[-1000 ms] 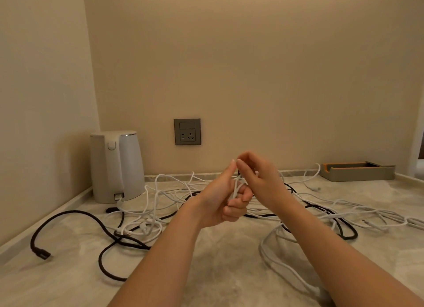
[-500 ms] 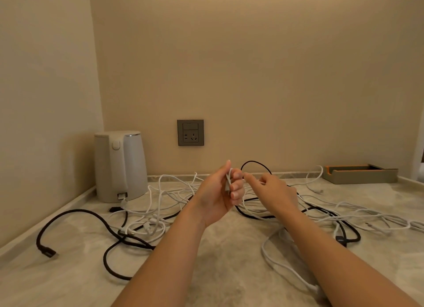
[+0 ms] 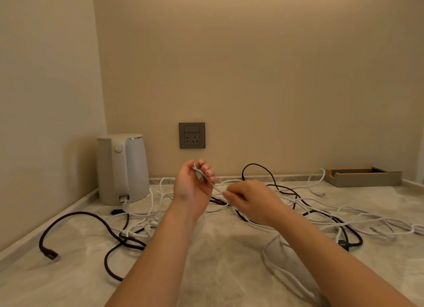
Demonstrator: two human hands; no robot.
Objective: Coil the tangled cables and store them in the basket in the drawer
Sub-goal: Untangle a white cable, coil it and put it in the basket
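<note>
A tangle of white cables and black cables sprawls over the marble counter. My left hand is raised, palm toward me, its fingers curled round a small bundle of white cable. A strand of that cable runs right to my right hand, which pinches it lower and just to the right. A black loop arches up behind my right hand. No basket or drawer is in view.
A white electric kettle stands in the back left corner. A grey wall socket sits above the counter. A grey tray with an orange lining lies at the back right. A black plug end lies front left.
My right hand has slid down and to the right along the white cable, away from my left hand. My left hand keeps the bundle raised.
</note>
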